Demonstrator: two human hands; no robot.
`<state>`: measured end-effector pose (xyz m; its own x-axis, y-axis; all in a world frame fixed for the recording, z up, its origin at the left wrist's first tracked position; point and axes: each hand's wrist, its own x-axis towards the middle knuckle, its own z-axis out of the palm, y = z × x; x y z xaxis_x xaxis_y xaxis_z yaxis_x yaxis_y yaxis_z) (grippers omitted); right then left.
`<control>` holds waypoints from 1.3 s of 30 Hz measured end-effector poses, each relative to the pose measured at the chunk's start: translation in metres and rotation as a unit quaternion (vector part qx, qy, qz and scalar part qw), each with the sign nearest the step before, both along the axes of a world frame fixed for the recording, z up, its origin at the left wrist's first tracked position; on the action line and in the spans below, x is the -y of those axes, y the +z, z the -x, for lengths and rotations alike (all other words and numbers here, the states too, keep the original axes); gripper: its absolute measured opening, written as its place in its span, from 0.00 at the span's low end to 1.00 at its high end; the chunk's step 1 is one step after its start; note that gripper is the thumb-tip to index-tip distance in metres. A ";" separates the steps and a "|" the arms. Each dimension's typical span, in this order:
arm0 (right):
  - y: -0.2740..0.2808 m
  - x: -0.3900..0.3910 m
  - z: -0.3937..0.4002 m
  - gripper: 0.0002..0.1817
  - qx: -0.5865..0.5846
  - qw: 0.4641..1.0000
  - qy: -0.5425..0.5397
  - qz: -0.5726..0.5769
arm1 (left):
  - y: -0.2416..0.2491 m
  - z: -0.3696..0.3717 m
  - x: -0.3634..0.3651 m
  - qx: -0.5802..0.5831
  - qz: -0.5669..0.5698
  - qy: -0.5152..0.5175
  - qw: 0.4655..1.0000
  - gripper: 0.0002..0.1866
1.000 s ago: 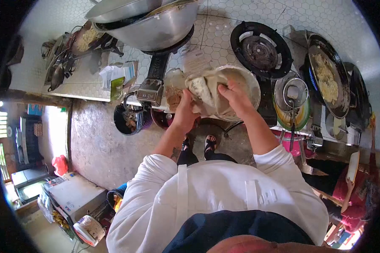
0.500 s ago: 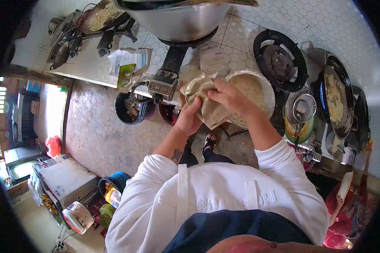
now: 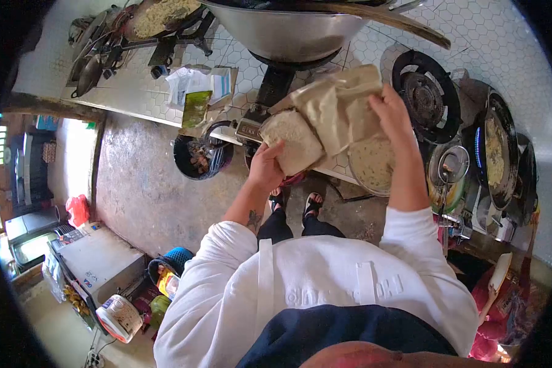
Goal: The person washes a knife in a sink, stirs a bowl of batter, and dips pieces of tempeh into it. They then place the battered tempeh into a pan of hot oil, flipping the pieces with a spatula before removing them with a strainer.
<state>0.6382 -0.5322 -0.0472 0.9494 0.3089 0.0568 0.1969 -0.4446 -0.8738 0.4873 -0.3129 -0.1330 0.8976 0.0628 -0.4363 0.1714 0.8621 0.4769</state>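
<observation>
My left hand [image 3: 268, 164] is closed on the lower edge of a square, pale, padded cloth [image 3: 293, 142], thumb on top. A shiny tan cloth [image 3: 343, 113] hangs in folds from my right hand [image 3: 394, 116], whose fingers pinch its right side. The two cloths overlap at their facing edges. Just below the tan cloth, a pot of pale, speckled mixture [image 3: 372, 164] is partly covered by it and by my right forearm. Behind both cloths stands a large metal pan [image 3: 288, 34] on a burner.
A wooden paddle [image 3: 405, 24] lies across the large pan's rim. Right of my hands are a black burner [image 3: 424, 98] and a frying pan with food [image 3: 495, 153]. Packets [image 3: 199, 92] lie on the tiled counter, above a bucket of scraps [image 3: 196, 158]. Another person's hand [image 3: 492, 294] shows lower right.
My hands have moved apart. The tan cloth, bunched between both hands before, is spread out in my right hand, and the square pale cloth now shows in my left.
</observation>
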 end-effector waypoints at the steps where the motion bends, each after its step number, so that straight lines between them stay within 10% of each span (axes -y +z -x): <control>1: -0.007 0.004 -0.013 0.15 -0.019 0.999 0.013 -0.027 | 0.007 0.001 -0.007 -0.013 -0.005 -0.011 1.000 0.20; 3: -0.024 0.008 -0.038 0.16 -0.040 0.997 0.024 -0.056 | 0.010 0.004 -0.018 0.001 -0.016 -0.028 0.999 0.20; 9: -0.080 -0.023 -0.079 0.18 -0.110 0.928 0.096 0.342 | 0.046 -0.012 -0.018 -0.028 0.112 -0.022 0.993 0.19; 12: -0.080 -0.036 -0.080 0.20 -0.107 0.909 0.016 0.402 | -0.014 -0.020 -0.037 0.143 0.253 -0.159 0.944 0.16; 14: -0.045 -0.042 -0.074 0.24 -0.127 0.866 -0.058 0.481 | -0.025 -0.027 -0.038 0.025 0.207 -0.149 0.967 0.17; 16: -0.072 -0.033 -0.089 0.26 -0.125 0.860 -0.102 0.484 | -0.038 -0.027 -0.034 0.094 0.429 -0.195 0.877 0.19; 20: -0.045 -0.044 -0.060 0.31 0.032 0.855 -0.187 0.482 | -0.007 -0.035 -0.025 0.091 0.484 -0.309 0.814 0.25; 22: -0.018 -0.059 -0.020 0.31 0.123 0.897 -0.161 0.393 | -0.002 -0.037 -0.018 0.060 0.490 -0.337 0.802 0.25; 24: -0.024 -0.063 0.005 0.31 0.068 0.987 0.109 0.093 | 0.002 -0.037 -0.009 0.001 0.496 -0.388 0.777 0.25; 26: -0.001 -0.067 0.040 0.28 -0.170 0.972 0.162 0.018 | 0.005 -0.039 -0.003 -0.058 0.496 -0.440 0.746 0.25; 30: -0.041 -0.045 0.062 0.25 -0.253 0.956 0.057 -0.138 | -0.007 -0.037 0.009 -0.118 0.447 -0.397 0.793 0.28; 32: -0.047 -0.031 0.070 0.23 -0.248 0.934 -0.070 -0.247 | 0.025 -0.034 0.015 -0.072 0.086 -0.254 0.961 0.25; 39: -0.025 0.007 0.081 0.17 -0.254 0.919 -0.099 -0.286 | 0.045 -0.033 0.019 0.056 -0.138 -0.260 0.954 0.16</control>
<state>0.5574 -0.5395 -0.0719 0.9328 0.1851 -0.3093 -0.3355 0.1317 -0.9328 0.5206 -0.3321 -0.0884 0.8785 -0.3060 -0.3669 0.4768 0.5133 0.7136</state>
